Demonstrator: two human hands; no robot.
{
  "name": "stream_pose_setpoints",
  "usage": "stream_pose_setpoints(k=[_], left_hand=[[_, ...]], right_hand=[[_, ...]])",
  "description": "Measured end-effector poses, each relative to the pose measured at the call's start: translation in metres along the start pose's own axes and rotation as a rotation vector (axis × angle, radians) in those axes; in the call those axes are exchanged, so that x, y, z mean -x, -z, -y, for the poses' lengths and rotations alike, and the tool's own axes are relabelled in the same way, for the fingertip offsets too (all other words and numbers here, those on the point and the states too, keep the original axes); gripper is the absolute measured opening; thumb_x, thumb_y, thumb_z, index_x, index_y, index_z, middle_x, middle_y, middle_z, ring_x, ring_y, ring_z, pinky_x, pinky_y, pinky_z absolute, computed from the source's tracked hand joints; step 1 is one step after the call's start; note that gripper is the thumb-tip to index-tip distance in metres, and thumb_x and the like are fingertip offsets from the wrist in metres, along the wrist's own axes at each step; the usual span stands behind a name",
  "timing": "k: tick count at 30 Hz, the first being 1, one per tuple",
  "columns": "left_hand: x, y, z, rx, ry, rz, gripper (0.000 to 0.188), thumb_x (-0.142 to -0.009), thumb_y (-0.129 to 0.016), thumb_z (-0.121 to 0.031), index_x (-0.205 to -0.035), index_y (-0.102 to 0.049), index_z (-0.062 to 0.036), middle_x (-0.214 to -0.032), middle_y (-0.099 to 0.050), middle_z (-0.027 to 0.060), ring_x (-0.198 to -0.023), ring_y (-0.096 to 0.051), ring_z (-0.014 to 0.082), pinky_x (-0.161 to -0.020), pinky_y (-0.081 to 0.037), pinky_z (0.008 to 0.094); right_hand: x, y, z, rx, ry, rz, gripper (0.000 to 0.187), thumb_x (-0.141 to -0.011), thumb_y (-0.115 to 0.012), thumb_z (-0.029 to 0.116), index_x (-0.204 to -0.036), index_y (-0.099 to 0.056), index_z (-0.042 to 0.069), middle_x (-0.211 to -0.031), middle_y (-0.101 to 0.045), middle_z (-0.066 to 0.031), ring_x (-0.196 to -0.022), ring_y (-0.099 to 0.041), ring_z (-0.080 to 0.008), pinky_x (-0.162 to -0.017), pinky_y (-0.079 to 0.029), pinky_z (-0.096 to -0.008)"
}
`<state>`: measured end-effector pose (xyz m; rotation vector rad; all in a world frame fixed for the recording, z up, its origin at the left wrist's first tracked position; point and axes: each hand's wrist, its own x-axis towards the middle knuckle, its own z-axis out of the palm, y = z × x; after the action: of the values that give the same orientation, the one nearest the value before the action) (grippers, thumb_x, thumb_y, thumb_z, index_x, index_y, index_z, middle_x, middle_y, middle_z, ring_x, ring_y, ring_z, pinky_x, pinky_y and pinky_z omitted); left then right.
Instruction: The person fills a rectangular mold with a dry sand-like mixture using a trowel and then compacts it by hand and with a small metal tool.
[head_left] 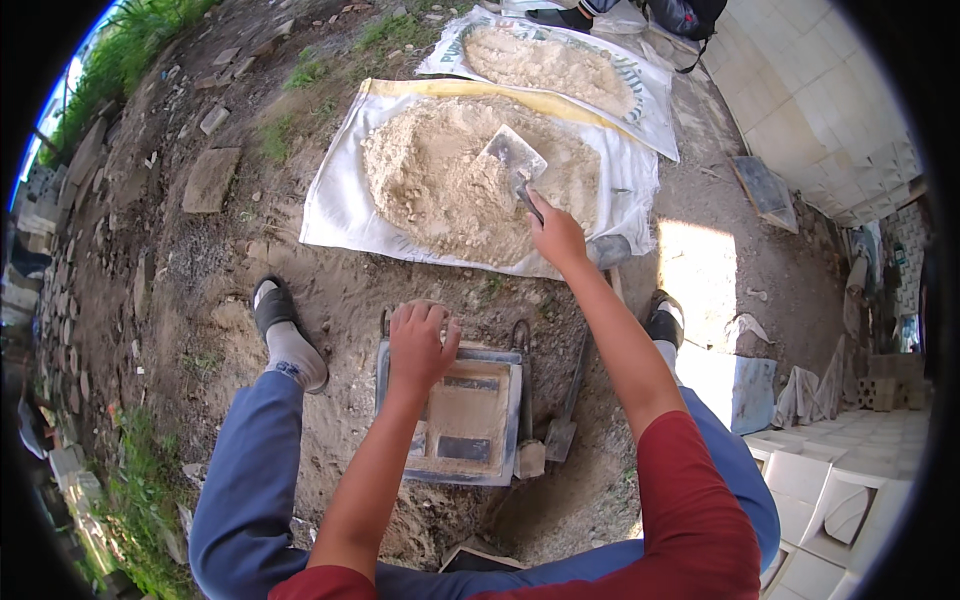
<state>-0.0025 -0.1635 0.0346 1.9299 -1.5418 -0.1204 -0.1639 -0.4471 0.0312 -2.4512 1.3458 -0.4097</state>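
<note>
1. One right hand (558,238) is closed around the handle of one trowel (516,155); the blade lies just beyond the fist, on the nearer heap.
2. Two pale heaps (430,170): one under the blade, one farther beyond it.
3. Two white sacks (335,205), one beneath each heap.
4. One left hand (420,345), fingers bent over the far edge of one mould (513,420); whether they pinch it, I cannot tell.
5. Two dark panels (470,448) show in the mould, right of the left forearm.
6. One shovel (560,440) lies right of the mould, nearer the body than the trowel.
</note>
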Motion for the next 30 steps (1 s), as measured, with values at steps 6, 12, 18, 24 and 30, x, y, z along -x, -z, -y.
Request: stream_pose_setpoints(k=[6, 12, 18, 24, 30], left_hand=[[0.007, -0.003, 0.021, -0.166, 0.119, -0.052, 0.029, -0.099, -0.060, -0.033, -0.099, -0.070, -0.0059, -0.110, -0.071, 0.0128, -0.115, -0.062, 0.0362, -0.101, -0.044, 0.0483], [0.015, 0.001, 0.027, -0.149, 0.172, -0.039, 0.029, -0.099, -0.062, -0.033, -0.093, -0.071, -0.0063, -0.109, -0.071, 0.0117, -0.116, -0.062, 0.0348, -0.099, -0.046, 0.0477], [0.016, 0.000, 0.029, -0.128, 0.184, -0.046, 0.030, -0.096, -0.065, -0.034, -0.092, -0.072, -0.0057, -0.105, -0.071, 0.0113, -0.115, -0.063, 0.0327, -0.096, -0.047, 0.0480], [0.010, 0.000, 0.022, -0.097, 0.203, -0.028, 0.029, -0.094, -0.067, -0.034, -0.092, -0.073, -0.0057, -0.104, -0.071, 0.0111, -0.115, -0.063, 0.0313, -0.096, -0.047, 0.0474], [0.014, 0.000, 0.026, -0.135, 0.197, -0.051, 0.030, -0.095, -0.066, -0.034, -0.092, -0.073, -0.0048, -0.106, -0.071, 0.0116, -0.118, -0.062, 0.0329, -0.097, -0.047, 0.0476]], right_hand=[[-0.043, -0.031, 0.032, -0.403, -0.027, -0.190, 0.053, -0.101, -0.061, 0.036, -0.152, -0.057, 0.022, -0.102, -0.075, -0.0231, -0.093, -0.072, -0.0398, -0.085, -0.057, -0.0476], [-0.023, -0.051, 0.046, -0.467, -0.307, 0.165, 0.053, -0.101, -0.060, 0.039, -0.151, -0.058, 0.020, -0.116, -0.075, -0.0238, -0.109, -0.072, -0.0380, -0.095, -0.054, -0.0415], [0.003, 0.011, 0.023, -0.359, -0.358, 0.298, 0.047, -0.100, -0.061, 0.038, -0.142, -0.067, 0.017, -0.115, -0.075, -0.0237, -0.105, -0.073, -0.0364, -0.093, -0.054, -0.0422], [0.049, 0.066, -0.020, -0.219, -0.280, 0.200, 0.046, -0.099, -0.064, 0.037, -0.138, -0.069, 0.014, -0.119, -0.074, -0.0238, -0.109, -0.072, -0.0378, -0.097, -0.053, -0.0416], [0.053, 0.036, -0.008, -0.243, -0.247, 0.249, 0.047, -0.098, -0.064, 0.036, -0.139, -0.068, 0.013, -0.125, -0.073, -0.0237, -0.115, -0.071, -0.0355, -0.099, -0.053, -0.0401]])
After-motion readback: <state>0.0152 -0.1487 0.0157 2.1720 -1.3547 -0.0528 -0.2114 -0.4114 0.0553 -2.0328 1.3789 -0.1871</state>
